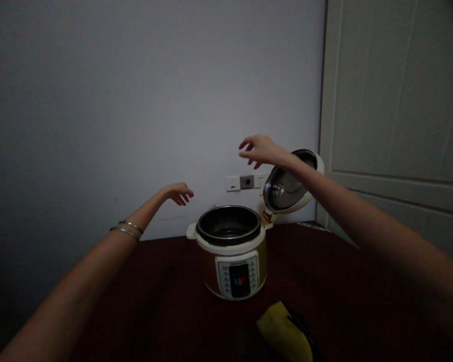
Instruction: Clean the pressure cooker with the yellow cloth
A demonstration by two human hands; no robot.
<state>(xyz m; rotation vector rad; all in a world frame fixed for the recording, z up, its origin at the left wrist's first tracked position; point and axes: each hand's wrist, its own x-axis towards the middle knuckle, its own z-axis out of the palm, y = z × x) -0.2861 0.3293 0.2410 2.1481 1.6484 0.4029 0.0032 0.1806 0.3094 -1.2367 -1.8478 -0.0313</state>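
Observation:
An electric pressure cooker [232, 261] stands on the table with its lid [292, 186] swung up on the right side. Its dark inner pot [229, 223] sits inside, and from this angle its bottom is only dimly visible. My left hand [179, 192] hovers to the left of the pot's rim, fingers loosely bent and apart, holding nothing. Higher up, my right hand [260, 150] is in the air in front of the wall, near the raised lid. Its fingers are spread and nothing is in them. The right forearm covers part of the lid.
A yellow cloth-like item [285, 332] with a dark edge lies in front of the cooker on the dark red table [166, 301]. Wall sockets [247, 182] are behind the cooker. A pale panelled door [396, 100] rises at the right.

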